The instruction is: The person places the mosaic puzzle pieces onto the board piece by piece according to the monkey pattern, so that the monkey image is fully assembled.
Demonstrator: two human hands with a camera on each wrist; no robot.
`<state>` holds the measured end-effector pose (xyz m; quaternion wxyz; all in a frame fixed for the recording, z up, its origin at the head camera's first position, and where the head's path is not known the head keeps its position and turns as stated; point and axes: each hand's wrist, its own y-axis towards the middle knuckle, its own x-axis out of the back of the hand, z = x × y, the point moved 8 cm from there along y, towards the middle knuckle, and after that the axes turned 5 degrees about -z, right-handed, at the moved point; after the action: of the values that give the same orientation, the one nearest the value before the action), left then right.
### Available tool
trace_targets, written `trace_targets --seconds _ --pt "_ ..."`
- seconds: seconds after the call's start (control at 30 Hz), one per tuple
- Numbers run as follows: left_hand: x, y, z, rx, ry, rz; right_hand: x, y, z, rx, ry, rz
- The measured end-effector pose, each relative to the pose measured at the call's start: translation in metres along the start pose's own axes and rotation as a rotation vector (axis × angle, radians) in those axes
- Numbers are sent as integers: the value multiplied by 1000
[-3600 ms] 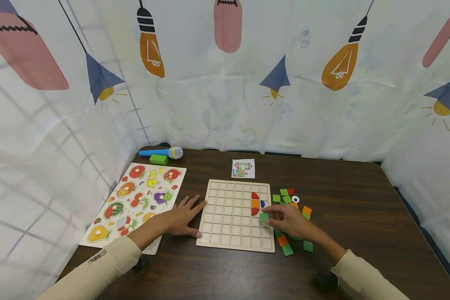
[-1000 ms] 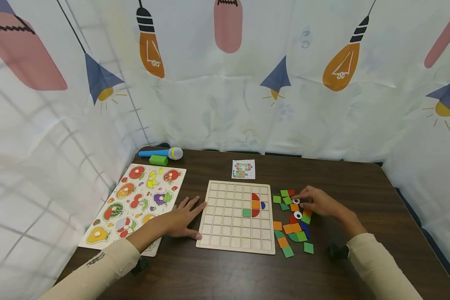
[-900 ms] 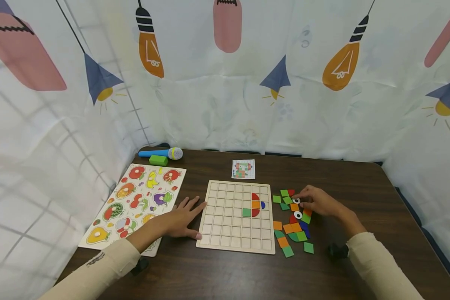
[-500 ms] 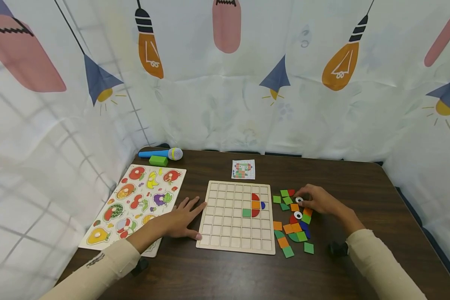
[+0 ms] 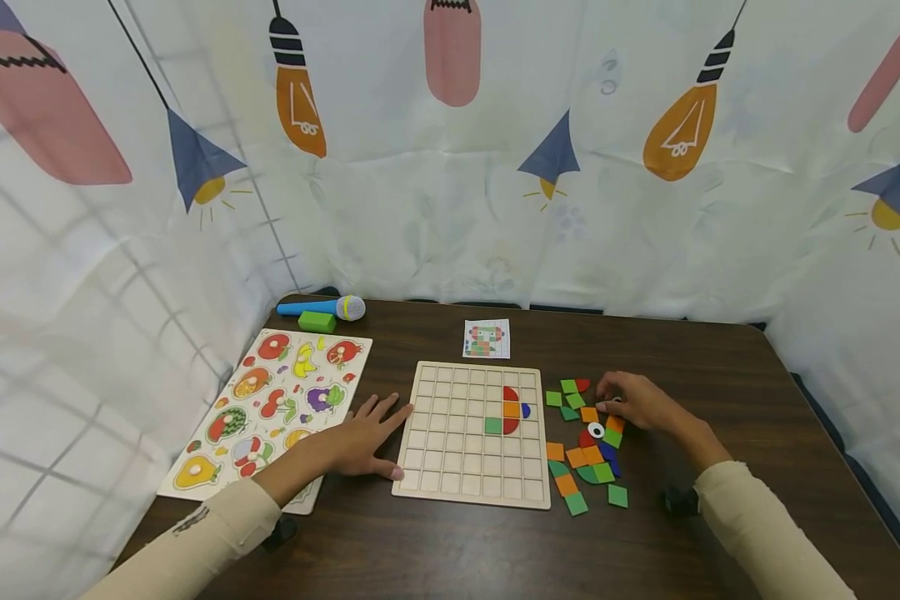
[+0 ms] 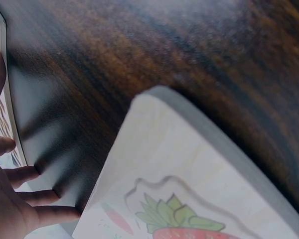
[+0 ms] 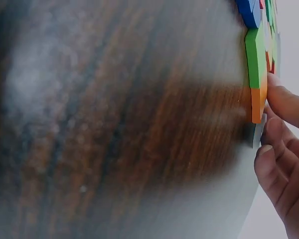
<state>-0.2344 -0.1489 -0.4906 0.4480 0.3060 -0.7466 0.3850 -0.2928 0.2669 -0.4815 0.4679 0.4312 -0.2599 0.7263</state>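
Observation:
My left hand lies with spread fingers at the left edge of the wooden grid board, thumb and fingertips touching it. On the board sit two red half-round tiles, an orange square, a green square and a blue half-round tile. To the right, my right hand pinches a round black-and-white eye tile at the far side of the loose tiles. The fingers mostly hide that tile; a grey edge shows between thumb and fingers in the right wrist view. A second eye tile lies close by.
Loose green, orange, red and blue tiles spread along the board's right side. A small pattern card lies behind the board. At left are a fruit puzzle board, a green block and a blue toy microphone.
A green square came onto the board from my right hand. That hand then moved to the loose tiles and drew an eye tile rightward. The left hand stayed in place.

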Motion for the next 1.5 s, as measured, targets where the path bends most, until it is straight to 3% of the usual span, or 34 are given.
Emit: trace_targets --seconds 0.23,0.43,0.77,1.07,1.27,1.5 --pt "-1 0 1 7 4 6 12 -7 -9 -45 45 -53" --pt "-2 0 2 14 7 18 19 -18 -20 -45 43 -28" --pt "-2 1 3 30 9 32 18 -22 -24 -35 66 -30" --pt "-2 2 2 28 12 31 14 -22 -25 -65 18 -23" --pt "-2 2 3 26 13 27 9 -22 -20 -71 47 25" --pt "-3 2 3 23 14 22 14 -20 -1 10 55 -47"
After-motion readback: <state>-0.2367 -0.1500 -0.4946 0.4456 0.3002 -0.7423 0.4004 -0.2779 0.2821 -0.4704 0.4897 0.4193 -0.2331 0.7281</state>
